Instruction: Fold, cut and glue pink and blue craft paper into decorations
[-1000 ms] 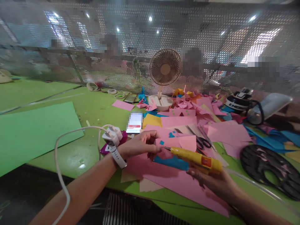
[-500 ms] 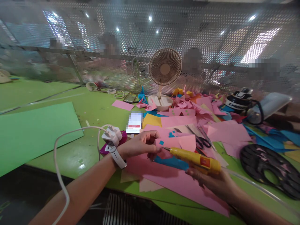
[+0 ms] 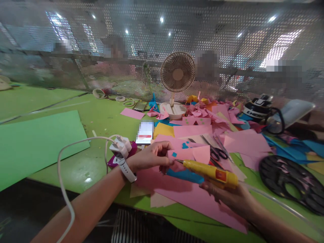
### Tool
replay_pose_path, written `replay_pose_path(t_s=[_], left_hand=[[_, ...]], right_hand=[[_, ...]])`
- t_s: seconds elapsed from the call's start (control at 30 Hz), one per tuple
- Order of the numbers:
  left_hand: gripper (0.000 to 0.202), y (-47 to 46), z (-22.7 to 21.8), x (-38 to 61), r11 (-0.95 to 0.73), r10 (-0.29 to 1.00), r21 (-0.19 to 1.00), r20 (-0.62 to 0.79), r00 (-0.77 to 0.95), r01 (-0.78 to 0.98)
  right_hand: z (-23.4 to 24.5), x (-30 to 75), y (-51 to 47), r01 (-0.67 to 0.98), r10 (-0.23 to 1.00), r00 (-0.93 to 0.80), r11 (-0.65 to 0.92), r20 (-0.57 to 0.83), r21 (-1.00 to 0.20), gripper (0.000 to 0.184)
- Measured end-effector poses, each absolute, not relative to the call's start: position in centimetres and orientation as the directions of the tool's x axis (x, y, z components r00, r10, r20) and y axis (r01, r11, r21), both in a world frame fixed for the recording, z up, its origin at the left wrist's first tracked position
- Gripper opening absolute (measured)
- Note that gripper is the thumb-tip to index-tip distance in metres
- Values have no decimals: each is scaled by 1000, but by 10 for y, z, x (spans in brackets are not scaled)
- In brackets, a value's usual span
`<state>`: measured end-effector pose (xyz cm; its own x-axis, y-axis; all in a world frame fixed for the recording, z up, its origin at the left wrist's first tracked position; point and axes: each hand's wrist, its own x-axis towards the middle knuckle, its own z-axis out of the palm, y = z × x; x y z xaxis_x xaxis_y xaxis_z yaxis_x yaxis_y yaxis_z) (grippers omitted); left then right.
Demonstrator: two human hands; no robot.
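My left hand (image 3: 154, 157), with a white watch on the wrist, pinches the left edge of a pink paper piece (image 3: 187, 154) held above the table. A small blue paper square (image 3: 174, 154) lies on that piece. In my right hand (image 3: 227, 194) is a yellow glue gun (image 3: 211, 170), its fingers wrapped underneath. The metal nozzle points left, close to the pink paper by my left fingertips; I cannot tell whether it touches. Under both hands are a large pink sheet (image 3: 162, 185) and a blue paper piece (image 3: 188, 176).
Scissors (image 3: 217, 153) lie behind the glue gun. A phone (image 3: 145, 132) and white charger plugs (image 3: 120, 146) with a looping cable sit near my left wrist. Further back stands a fan (image 3: 178, 74) beside heaped folded paper. A black round tray (image 3: 293, 184) is at right, a green sheet (image 3: 45, 141) at left.
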<state>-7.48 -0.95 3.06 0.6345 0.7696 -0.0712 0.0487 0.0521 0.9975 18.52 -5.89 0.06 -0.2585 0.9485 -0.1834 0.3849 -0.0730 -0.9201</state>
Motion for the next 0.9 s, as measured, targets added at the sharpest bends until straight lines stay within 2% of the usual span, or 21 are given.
replay_pose_path(t_s=[0.33,0.9], left_hand=[[17,-10,32,-74,48,766,998,-60,640,36],[16,-10,31,-75,39,760,998,-62,647,50]], right_hand=[[4,184,-61,402,956,-221,-92,-194,-911,36],[19,183,-59,366,923,-352,-16,-154,-931,24]])
